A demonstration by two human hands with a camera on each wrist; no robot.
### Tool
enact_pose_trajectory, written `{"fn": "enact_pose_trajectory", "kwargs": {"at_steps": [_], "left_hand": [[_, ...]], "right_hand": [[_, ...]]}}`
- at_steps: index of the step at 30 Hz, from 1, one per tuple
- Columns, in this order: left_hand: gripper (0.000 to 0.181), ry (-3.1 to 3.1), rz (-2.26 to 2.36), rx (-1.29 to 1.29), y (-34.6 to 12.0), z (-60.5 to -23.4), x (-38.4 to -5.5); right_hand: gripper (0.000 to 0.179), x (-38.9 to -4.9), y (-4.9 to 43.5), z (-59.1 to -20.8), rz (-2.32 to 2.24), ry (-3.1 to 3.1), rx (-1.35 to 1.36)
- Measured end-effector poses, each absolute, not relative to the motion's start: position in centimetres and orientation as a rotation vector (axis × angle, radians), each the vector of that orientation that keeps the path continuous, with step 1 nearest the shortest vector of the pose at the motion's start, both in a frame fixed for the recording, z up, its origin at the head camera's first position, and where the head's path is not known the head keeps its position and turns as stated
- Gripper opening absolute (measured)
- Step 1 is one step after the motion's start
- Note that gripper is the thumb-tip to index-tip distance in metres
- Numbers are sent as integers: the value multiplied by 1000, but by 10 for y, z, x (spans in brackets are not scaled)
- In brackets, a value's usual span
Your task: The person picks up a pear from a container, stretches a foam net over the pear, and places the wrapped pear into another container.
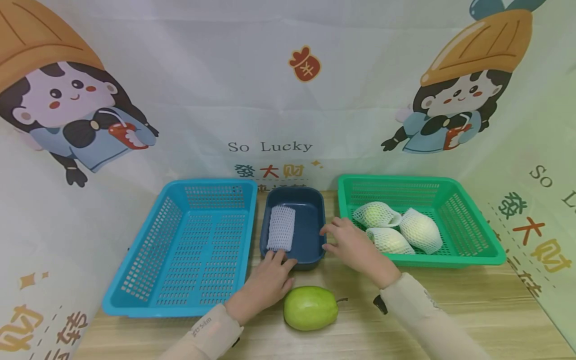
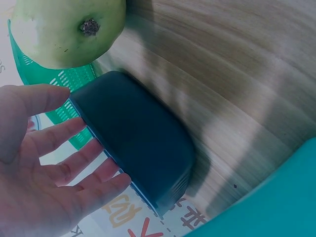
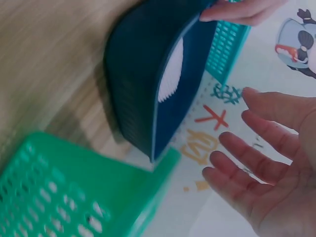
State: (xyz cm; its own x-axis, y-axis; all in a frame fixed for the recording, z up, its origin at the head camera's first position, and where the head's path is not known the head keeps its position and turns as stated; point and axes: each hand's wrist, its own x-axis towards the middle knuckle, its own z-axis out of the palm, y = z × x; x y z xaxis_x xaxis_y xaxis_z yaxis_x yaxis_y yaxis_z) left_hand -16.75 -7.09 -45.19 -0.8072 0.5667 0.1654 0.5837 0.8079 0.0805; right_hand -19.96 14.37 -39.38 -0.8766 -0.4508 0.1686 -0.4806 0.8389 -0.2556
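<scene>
My left hand (image 1: 265,280) is at the near rim of a navy blue plastic bin (image 1: 310,225), its loosely spread fingertips right at the edge. Inside the bin, along its left side, lies a white foam net sleeve (image 1: 281,228). My right hand (image 1: 353,242) hovers by the bin's right rim with relaxed, parted fingers and nothing in them. The right wrist view shows its palm (image 3: 286,192) bare. A green pear (image 1: 310,308) with a dark stem rests on the table in front of the bin, just right of my left hand.
A blue slotted basket (image 1: 180,308) stands left of the bin. To the right, a green basket (image 1: 450,260) contains several pale fruits (image 1: 420,231) in white foam nets. Behind everything hangs a printed cloth (image 1: 202,100); the table (image 1: 360,340) is wood-grained.
</scene>
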Motion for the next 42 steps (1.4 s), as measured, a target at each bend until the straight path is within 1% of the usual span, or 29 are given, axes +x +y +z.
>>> {"fn": "enact_pose_trajectory", "kwargs": {"at_steps": [9,15,29,32,35,39,42], "left_hand": [[35,-2880,-182,-918,-72,-452,-168],[36,-2875,-168,-919,-72,-451,-168],[35,-2840,-154,-934,-72,-450,-166],[35,-2836,-158,-931,-72,-449,-165],[35,-2830,-159,-938,-72,-449,-165],[35,-2833,-152,-948,-73,-450,-165],[36,-2840,-144,-945,-74,-451,-165]], "right_hand": [[25,-224,118,-412,647,-3012,750],[22,-238,102,-417,609,-3064,781],[24,-275,72,-424,536,-3280,807],[28,-281,67,-426,564,-3338,755],[35,-285,62,-428,655,-3424,634],[44,-290,57,-434,891,-3510,413],[46,-291,53,-440,1034,-3529,345]]}}
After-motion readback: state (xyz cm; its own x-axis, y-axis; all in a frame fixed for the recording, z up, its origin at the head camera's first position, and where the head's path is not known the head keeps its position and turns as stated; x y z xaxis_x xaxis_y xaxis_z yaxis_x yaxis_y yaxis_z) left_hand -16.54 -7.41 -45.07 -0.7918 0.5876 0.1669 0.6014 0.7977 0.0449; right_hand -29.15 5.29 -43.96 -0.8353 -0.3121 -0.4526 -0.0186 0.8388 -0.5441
